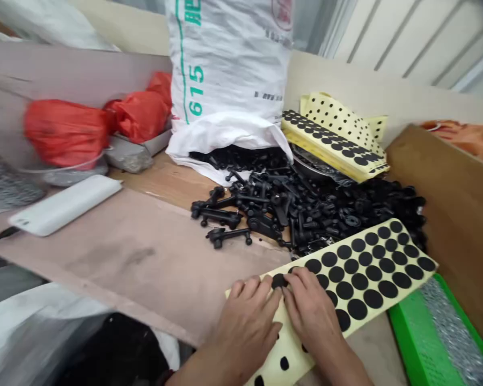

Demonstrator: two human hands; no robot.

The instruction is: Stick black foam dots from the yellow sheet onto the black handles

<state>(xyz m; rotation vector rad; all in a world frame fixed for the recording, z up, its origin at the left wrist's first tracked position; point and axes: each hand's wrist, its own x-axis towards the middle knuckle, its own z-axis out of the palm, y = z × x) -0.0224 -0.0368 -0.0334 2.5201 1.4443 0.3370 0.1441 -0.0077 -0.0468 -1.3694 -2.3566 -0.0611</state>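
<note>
A long yellow sheet of round black stickers (359,281) lies at a slant across the near side of the work surface. My left hand (247,319) rests over its left part, fingers curled down onto it. Close beside it, my right hand (312,305) bends its fingertips against a black round sticker (279,281), between the two hands. Both thumbs' grips are partly hidden. Below the hands, a mostly bare yellow stretch of sheet carries a few small black spots. Just beyond the sheet spreads a heap of black plastic parts (265,201), some shaped like small levers with knobs.
A white woven sack (229,64) stands behind the heap. More sticker sheets (334,142) are stacked at its right. Red plastic bags (66,131) and a white oblong device (66,205) sit left. A green tray (416,327) of small metal pieces and a brown board (446,203) border the right.
</note>
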